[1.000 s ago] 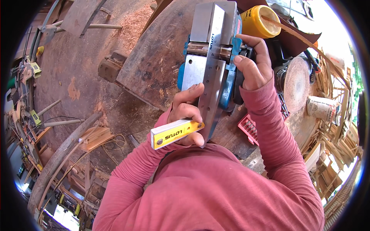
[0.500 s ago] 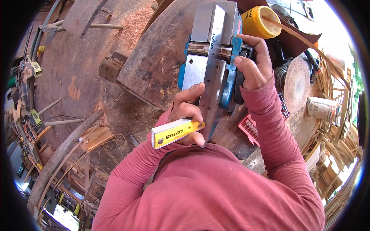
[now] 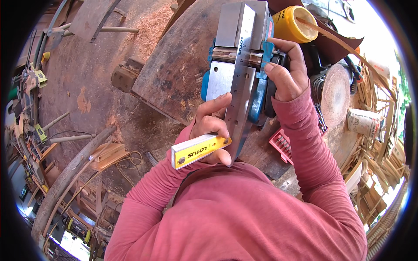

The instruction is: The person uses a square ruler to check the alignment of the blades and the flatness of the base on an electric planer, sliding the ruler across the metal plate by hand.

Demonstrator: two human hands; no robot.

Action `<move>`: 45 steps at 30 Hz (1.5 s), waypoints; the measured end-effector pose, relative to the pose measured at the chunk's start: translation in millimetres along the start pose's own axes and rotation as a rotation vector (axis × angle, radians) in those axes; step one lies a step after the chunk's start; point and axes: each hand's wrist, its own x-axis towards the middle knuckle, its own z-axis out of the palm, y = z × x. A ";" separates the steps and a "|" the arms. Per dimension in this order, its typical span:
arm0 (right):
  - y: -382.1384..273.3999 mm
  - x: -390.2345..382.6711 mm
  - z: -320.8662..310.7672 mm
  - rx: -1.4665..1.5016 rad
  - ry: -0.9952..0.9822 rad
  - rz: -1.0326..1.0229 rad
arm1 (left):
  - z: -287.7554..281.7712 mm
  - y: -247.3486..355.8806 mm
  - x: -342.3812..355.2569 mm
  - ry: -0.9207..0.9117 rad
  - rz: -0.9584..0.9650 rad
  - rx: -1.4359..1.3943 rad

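An electric hand planer (image 3: 220, 82), blue-bodied, lies sole up with its metal base plates and cutter drum showing. A try square with a steel blade and a yellow-faced stock (image 3: 196, 151) rests along it, the blade's edge standing across both plates and the drum. My left hand (image 3: 211, 126) grips the square where stock and blade meet, fingers around the stock and thumb below. At the planer's right side, my right hand (image 3: 287, 76) has its thumb and forefinger on the blue housing beside the drum; its other fingers are partly hidden.
A yellow tub (image 3: 294, 25) with a wooden stick stands beyond my right hand. Right of it lies a tool with a round disc (image 3: 335, 95). A red case of bits (image 3: 282, 145) sits near my right forearm. Wood shavings (image 3: 156, 28) and offcuts lie around.
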 end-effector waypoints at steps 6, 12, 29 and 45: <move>3.9 0.5 -0.4 -0.026 0.006 -0.072 | 0.8 0.0 0.1 0.008 -0.002 0.019; 4.4 -0.6 -1.3 -0.030 0.008 -0.072 | 1.0 1.9 0.7 0.012 -0.006 0.060; -4.9 -4.0 2.7 0.217 0.009 0.307 | 2.5 -9.0 -11.3 0.029 -0.021 0.079; -5.5 -2.0 4.0 0.234 0.043 0.313 | 6.0 -17.2 -12.9 0.064 0.004 -0.110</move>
